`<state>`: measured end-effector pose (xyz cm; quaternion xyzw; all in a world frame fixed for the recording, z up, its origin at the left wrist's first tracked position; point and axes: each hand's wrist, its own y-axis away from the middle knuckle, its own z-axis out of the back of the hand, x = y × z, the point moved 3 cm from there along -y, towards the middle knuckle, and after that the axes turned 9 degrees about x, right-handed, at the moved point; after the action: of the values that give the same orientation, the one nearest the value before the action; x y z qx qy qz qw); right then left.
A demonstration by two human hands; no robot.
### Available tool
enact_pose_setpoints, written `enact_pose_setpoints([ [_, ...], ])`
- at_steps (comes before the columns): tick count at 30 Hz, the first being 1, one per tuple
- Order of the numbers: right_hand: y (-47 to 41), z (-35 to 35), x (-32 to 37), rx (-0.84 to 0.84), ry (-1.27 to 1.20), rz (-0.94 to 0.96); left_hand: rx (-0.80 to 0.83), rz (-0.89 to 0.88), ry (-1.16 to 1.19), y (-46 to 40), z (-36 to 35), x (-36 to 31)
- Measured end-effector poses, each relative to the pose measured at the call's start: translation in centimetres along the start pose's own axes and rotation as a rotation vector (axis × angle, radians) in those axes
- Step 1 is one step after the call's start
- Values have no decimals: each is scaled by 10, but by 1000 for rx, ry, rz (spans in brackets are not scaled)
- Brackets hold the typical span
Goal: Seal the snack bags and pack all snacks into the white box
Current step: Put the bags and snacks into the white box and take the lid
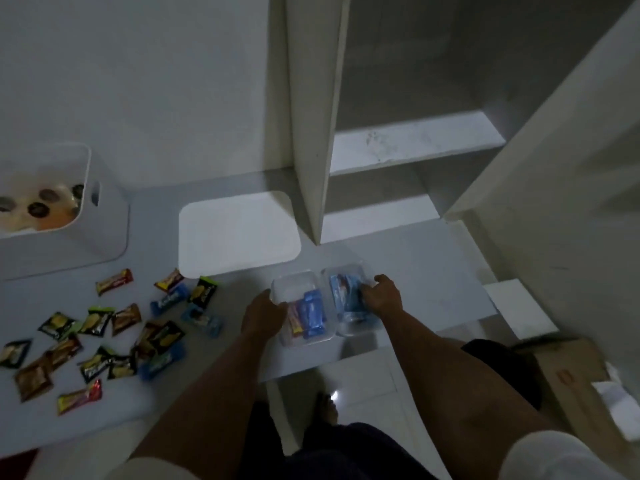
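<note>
While the left hand (265, 315) gripped one clear container (304, 306) and the right hand (381, 294) gripped its twin (349, 299), both stood on the table (415, 265); loose snack packets (114, 337) lay left of that grip, the white box (104, 230) beyond them.

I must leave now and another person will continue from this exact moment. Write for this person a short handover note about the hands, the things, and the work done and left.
Left hand: grips the left side of the left clear plastic tub, which holds a few blue and red packets.
Right hand: grips the right clear plastic tub, which holds blue packets.
Loose snack packets: scattered on the table at the left.
White box: far left, with round-topped items inside; its flat white lid lies beside it.
Done: some packets are in the tubs.
Left: pack the loose packets and tubs into the box.
</note>
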<state>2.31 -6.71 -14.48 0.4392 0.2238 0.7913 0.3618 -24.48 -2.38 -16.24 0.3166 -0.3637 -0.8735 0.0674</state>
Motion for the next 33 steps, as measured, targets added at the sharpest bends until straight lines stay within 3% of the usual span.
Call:
enact_pose_setpoints([
  [6, -6, 0, -23, -26, -23, -38, 12, 65, 179, -4, -26, 18],
  [12, -13, 34, -15, -117, -106, 37, 11, 62, 429, 10, -21, 8],
  [15, -13, 28, 5, -3, -199, 108, 8, 130, 591, 22, -17, 0],
  [19, 1, -10, 26, 152, -92, 135, 47, 149, 732, 27, -17, 2],
  [23, 20, -44, 31, 161, 25, 181, 54, 43, 587, 27, -19, 12],
  [28, 28, -72, 30, 342, -94, 197, 121, 53, 607, 29, -10, 29],
  [33, 28, -102, 70, 386, -159, 269, 78, 50, 667, 37, 44, 41],
])
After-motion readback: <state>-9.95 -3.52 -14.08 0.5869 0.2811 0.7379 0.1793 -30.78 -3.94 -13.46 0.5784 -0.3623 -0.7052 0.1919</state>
